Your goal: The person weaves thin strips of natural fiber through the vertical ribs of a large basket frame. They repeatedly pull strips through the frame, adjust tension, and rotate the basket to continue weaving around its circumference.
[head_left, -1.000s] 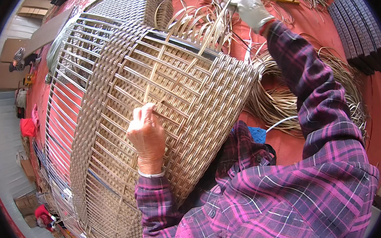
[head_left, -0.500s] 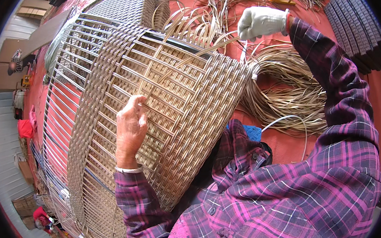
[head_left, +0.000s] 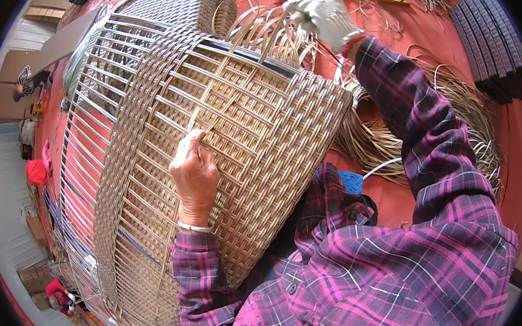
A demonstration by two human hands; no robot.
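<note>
My left hand (head_left: 196, 170), bare, is closed at the open part of a half-woven wicker frame (head_left: 308, 111), its fingertips pinched on a flat tan strand (head_left: 203, 103) that lies across the metal rods. My right hand (head_left: 322, 14), in a whitish knit glove, is raised past the far edge of the frame. Its fingers are curled around a strand (head_left: 271, 38) that runs down to the frame's dark edge bar (head_left: 251, 58). Several looped strand ends stick up beside that bar.
A large coil of tan strands (head_left: 373, 141) lies on the red floor covering (head_left: 387, 200) to the right, partly behind my right arm. Another woven piece (head_left: 169, 2) stands beyond the frame. Dark ribbed panels (head_left: 491, 46) are stacked at the far right. Another person (head_left: 25, 83) is far left.
My right hand has moved left and farther away, toward the looped strands, and the strand it holds now rises more steeply. My left hand has shifted slightly right. The coil has spread to the right.
</note>
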